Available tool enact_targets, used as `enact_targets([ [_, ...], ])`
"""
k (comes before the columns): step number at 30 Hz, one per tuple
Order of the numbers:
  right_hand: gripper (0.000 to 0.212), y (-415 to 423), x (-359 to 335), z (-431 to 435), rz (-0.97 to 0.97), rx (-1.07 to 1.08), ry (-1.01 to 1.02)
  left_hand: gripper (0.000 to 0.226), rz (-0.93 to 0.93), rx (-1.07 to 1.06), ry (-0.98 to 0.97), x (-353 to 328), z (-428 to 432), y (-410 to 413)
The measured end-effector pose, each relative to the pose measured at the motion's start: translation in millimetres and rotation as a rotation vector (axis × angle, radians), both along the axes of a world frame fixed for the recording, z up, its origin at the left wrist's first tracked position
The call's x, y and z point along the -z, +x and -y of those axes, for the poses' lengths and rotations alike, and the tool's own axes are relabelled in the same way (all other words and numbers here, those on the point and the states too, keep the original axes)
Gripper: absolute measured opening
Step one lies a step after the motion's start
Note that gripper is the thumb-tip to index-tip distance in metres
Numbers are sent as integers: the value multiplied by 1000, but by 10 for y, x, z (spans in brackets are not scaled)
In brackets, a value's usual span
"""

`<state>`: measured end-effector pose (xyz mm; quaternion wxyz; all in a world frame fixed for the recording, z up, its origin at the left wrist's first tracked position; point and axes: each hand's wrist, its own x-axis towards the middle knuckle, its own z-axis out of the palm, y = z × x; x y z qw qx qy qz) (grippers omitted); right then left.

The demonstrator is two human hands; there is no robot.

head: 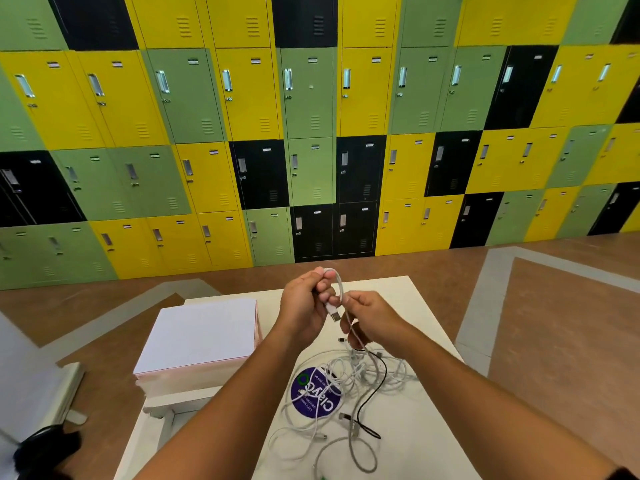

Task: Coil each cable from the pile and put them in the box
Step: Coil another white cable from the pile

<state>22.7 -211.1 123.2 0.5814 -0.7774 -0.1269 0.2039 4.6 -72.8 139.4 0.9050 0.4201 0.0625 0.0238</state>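
Observation:
A tangled pile of white cables (332, 393), with one black cable (375, 386) among them, lies on the white table (426, 427). Above the pile, my left hand (304, 299) pinches a loop of a white USB cable (339, 289), whose metal plug (334, 315) hangs between my hands. My right hand (370, 318) grips the same cable lower down, where it trails into the pile. A white box (201, 336) with its lid closed stands on the table's left side.
A round purple sticker (313, 393) lies partly under the cables. A white object (41, 386) and a black thing (45, 448) are at the far left. Coloured lockers (311, 133) fill the wall beyond the brown floor.

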Motion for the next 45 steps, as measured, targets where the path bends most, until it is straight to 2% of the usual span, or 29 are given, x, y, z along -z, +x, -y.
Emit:
enact_targets([
  [3,31,-93,82,-59,-9,-65,-95,31,-22,-45,-121,-12,-21,30],
  [7,27,-139,30,-135,131,-166,-313,31,9,-134,-57,3,-26,39],
  [10,28,-176,-115,-174,290,-280,-535,28,19,-255,232,104,12,65],
  [14,25,-134,-328,-162,417,-303,-668,32,130,-303,642,198,-25,37],
  [17,20,-58,-471,-116,513,-237,-692,31,192,-262,858,189,-90,24],
  [21,11,67,-594,-73,595,-75,-620,26,213,-68,1045,173,-150,18],
  [28,11,237,-568,37,551,15,-288,31,126,152,752,-1,-184,-28],
  [33,11,296,-457,114,456,-5,-211,32,76,213,506,-38,-153,-96],
  [38,17,234,-427,112,431,-23,-182,30,47,181,462,52,-132,-107],
  [42,18,233,-413,138,251,12,57,29,50,183,374,-67,-79,-106],
  [45,20,207,-406,117,228,-14,126,31,60,152,299,-109,-81,-84],
])
